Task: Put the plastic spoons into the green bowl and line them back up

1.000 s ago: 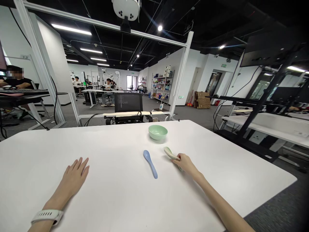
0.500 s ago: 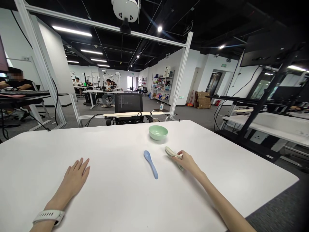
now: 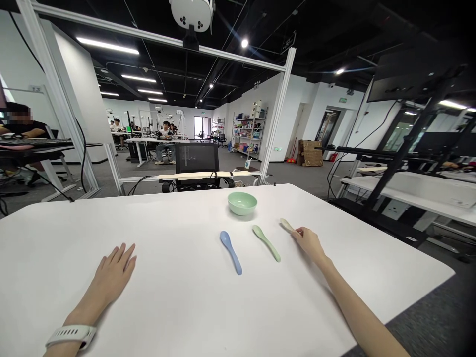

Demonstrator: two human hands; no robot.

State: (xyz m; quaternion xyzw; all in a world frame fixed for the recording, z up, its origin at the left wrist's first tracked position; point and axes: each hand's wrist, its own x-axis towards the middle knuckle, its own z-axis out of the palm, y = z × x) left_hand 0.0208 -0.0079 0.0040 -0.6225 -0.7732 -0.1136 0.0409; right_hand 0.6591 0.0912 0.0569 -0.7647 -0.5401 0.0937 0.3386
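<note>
The right hand (image 3: 308,244) is reaching toward 10 o'clock, its fingers (image 3: 298,233) pressed close together at the end of a slim pale green spoon (image 3: 286,224); whether they are pinching it or only touching it, I cannot tell. That spoon appears to be lying on the white worktop (image 3: 178,302). The left hand (image 3: 111,275) is resting palm-down with its fingers spread, a white watch band (image 3: 70,336) circling its wrist. Between the hands, a blue spoon (image 3: 231,252) and a green spoon (image 3: 266,243) are lying apart, with a mint-green bowl (image 3: 242,203) sitting beyond them at 12 o'clock. Working with the fingertips seems sensible here: it is keeping the knuckles clear of the green spoon nearby, and a light, low touch looks less likely to tip so slim a piece.
</note>
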